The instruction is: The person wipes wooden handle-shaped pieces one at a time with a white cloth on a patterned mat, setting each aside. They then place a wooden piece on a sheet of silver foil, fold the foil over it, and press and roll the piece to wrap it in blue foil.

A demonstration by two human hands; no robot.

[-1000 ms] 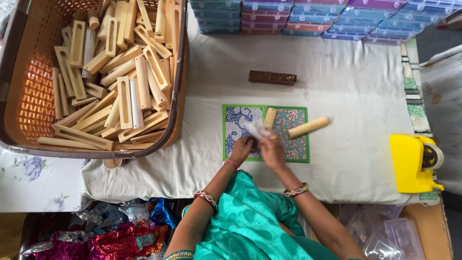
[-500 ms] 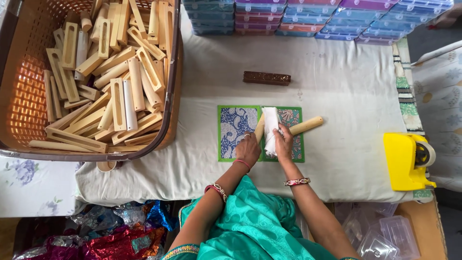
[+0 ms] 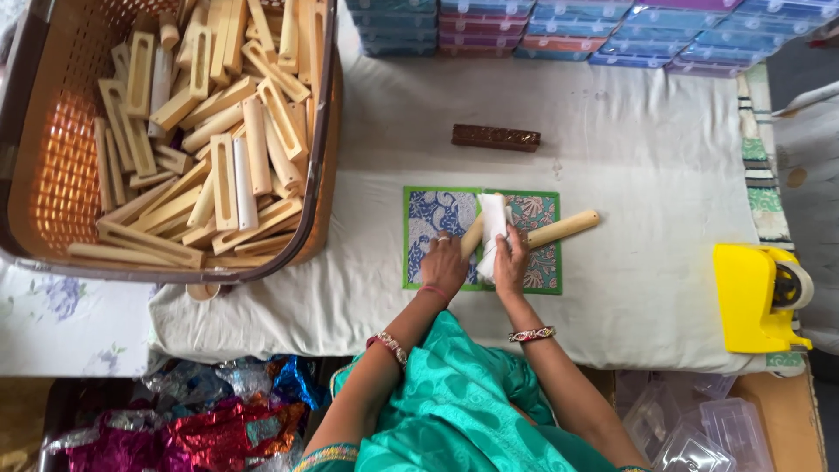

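Note:
A green-edged patterned mat point(image 3: 424, 229) lies on the white cloth in front of me. On it my right hand point(image 3: 509, 262) grips a white wrapped packet point(image 3: 493, 220) standing upright on the mat. My left hand point(image 3: 445, 265) rests flat on the mat, fingers touching a light wooden stick point(image 3: 473, 234) beside the packet. Another wooden stick point(image 3: 564, 229) lies on the mat's right side, pointing right.
A large brown basket point(image 3: 52, 166) full of several slotted wooden pieces sits at the left. A dark brown carved bar point(image 3: 495, 137) lies beyond the mat. Stacked flat boxes point(image 3: 559, 35) line the far edge. A yellow tape dispenser point(image 3: 759, 295) stands right. Clear plastic boxes point(image 3: 699, 428) lie lower right.
Both hands moved forward from the mat's near edge onto the mat. The white packet went from crumpled in my fingers to standing upright under my right hand.

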